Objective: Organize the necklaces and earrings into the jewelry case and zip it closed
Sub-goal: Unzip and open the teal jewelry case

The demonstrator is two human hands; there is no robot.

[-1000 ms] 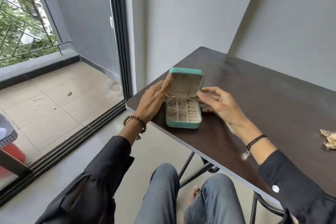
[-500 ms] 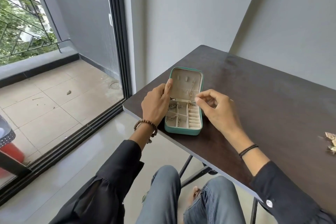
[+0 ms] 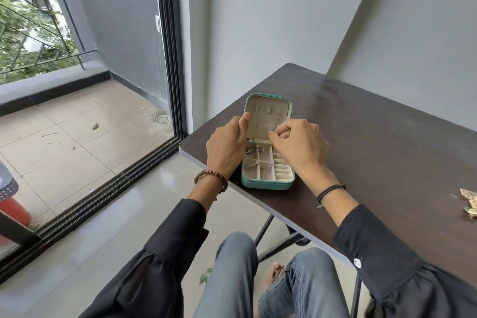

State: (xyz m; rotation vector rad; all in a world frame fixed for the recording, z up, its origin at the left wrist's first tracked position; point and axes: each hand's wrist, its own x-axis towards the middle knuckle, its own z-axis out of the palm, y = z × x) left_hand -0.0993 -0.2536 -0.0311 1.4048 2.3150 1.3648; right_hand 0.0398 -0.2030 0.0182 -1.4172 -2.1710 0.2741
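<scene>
Here is the jewelry case, teal, lying wide open near the table's corner closest to the sliding door. Its lid is folded back flat at twelve o'clock from the base, with the pale lining facing up.

The left hand comes in from nine o'clock. Its fingers are curled against the case's left side and the thumb is pressed on the lid's left rim, so that hand grips the case. There is a brown bead bracelet on that wrist.

The right hand sits at three o'clock, hovering over the hinge line with its fingers bunched. Thumb and forefinger are pinched shut on a thin chain that runs up the right side of the lid's lining. The chain is so fine that its far end cannot be made out. A black cord band circles that wrist.

Down in the base, silver necklaces lie tangled in the compartments on the nine o'clock side, and another chain is in the compartment just below them. The ring rolls fill the five o'clock corner, and their slots look bare.

Far out at three o'clock, well apart from the case, crumpled gold wrappers sit at the picture's edge. Below the table are knees in blue jeans.
</scene>
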